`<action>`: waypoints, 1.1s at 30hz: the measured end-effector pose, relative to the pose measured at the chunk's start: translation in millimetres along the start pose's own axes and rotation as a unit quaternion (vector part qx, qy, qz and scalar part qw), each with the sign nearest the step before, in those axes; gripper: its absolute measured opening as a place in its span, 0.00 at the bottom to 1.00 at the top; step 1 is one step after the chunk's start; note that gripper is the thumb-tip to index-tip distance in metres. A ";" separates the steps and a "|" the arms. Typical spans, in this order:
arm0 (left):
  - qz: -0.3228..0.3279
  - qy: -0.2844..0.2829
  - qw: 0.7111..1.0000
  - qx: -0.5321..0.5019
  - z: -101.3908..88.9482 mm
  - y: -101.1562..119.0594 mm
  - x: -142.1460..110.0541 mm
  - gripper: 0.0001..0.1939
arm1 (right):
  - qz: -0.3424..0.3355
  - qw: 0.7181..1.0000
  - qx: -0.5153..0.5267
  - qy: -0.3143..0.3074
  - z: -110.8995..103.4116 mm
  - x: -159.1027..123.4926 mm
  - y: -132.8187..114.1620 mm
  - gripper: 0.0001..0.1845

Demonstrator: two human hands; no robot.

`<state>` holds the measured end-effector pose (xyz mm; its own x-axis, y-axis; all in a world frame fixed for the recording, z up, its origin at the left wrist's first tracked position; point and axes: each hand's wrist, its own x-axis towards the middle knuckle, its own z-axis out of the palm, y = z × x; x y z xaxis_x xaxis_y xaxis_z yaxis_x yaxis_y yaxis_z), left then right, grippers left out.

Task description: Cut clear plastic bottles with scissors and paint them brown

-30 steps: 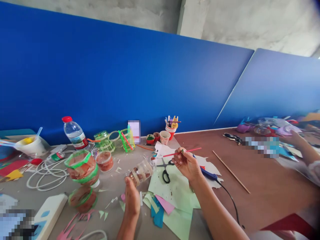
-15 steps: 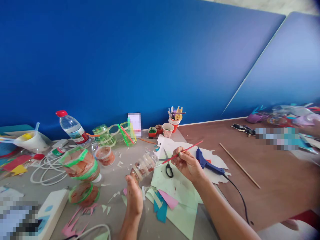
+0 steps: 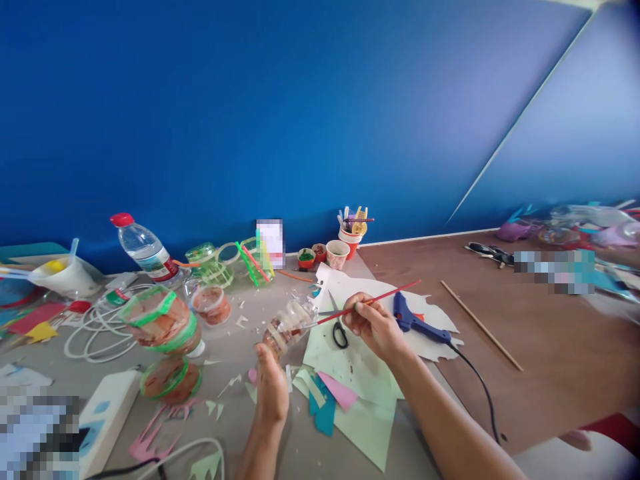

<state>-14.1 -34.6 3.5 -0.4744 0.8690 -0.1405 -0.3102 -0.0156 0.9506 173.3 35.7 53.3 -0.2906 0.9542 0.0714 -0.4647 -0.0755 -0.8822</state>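
Observation:
My left hand (image 3: pixel 273 387) is closed around the lower end of a small clear plastic bottle (image 3: pixel 289 323), tilted with its upper end to the right. Tape bands and patches of brown paint show on the bottle. Between the fingertips of my right hand (image 3: pixel 373 323) is a thin red paintbrush (image 3: pixel 400 290), its tip at the bottle's side. Black-handled scissors (image 3: pixel 340 335) lie under the brush on pale green paper (image 3: pixel 367 397). A blue glue gun (image 3: pixel 423 327) rests on white paper to the right of my right hand.
Painted green-and-brown plastic pieces (image 3: pixel 163 320) and a tub of brown paint (image 3: pixel 211 308) stand at the left, near a water bottle (image 3: pixel 147 250). Paint cups (image 3: pixel 337 255) line the back. A wooden stick (image 3: pixel 481 325) lies at the right; a power strip (image 3: pixel 107 420) sits at front left.
The paintbrush and my right hand have shifted slightly; the brush tip has moved left, farther along the bottle. My left hand still holds the bottle. The whole view has shifted a little.

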 end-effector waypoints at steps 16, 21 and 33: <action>0.032 -0.008 0.998 0.060 9.3 18.3 -8.1 0.47 | -0.005 0.999 -0.025 -0.032 1.1 -2.7 4.3 0.13; 0.039 -0.021 0.998 0.049 10.0 17.3 -9.1 0.46 | -0.012 0.999 -0.035 -0.034 0.3 -2.3 6.0 0.12; 0.034 -0.006 0.997 0.071 10.2 19.5 -10.7 0.45 | -0.018 0.998 -0.052 -0.041 -1.1 -2.3 7.6 0.13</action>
<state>-6.6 -39.1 26.3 -0.4795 0.8746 -0.0721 -0.1584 -0.0054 0.9874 171.3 33.2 46.0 -0.3442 0.9288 0.1372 -0.3879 -0.0076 -0.9217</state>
